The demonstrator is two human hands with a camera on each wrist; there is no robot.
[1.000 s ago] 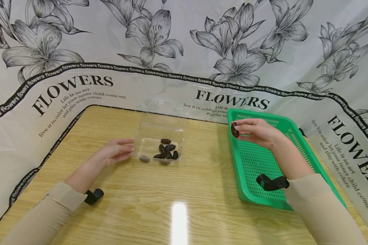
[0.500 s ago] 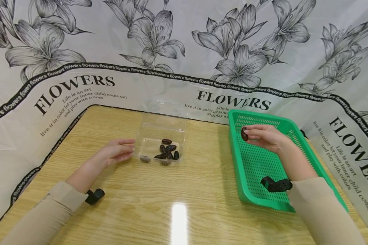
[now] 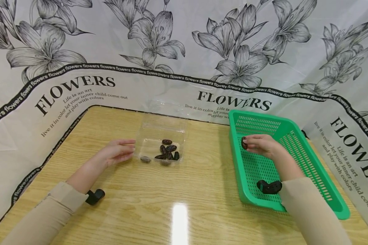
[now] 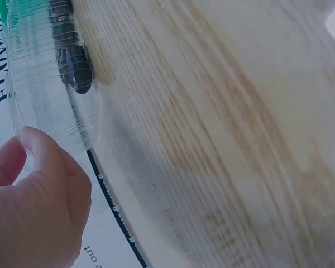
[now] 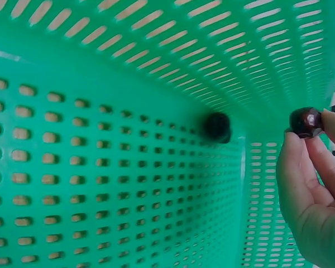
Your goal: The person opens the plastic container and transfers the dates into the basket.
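My right hand (image 3: 263, 146) pinches a dark brown date (image 3: 244, 143) between thumb and fingertips, low inside the green plastic basket (image 3: 240, 177). In the right wrist view the pinched date (image 5: 307, 122) is glossy, and a blurred dark round thing (image 5: 218, 127) lies in the basket near its wall. To the left, a clear plastic box (image 3: 147, 147) with its lid raised holds several dates (image 3: 171, 148). My left hand (image 3: 115, 153) is beside it, nearly straight fingertips against the box's left side. The left wrist view has that hand's fingertips (image 4: 32, 134) right at the see-through wall.
A wooden table (image 3: 135, 204) carries the box at centre-left and the basket at right, with bare wood between them. A white flower-printed sheet (image 3: 159, 85) rises behind and around the table's edges. Black wrist cameras (image 3: 95, 196) hang under both forearms.
My right hand has carried the date rightward from the basket's left rim, then lowered it into the basket. The left hand and the box keep their places.
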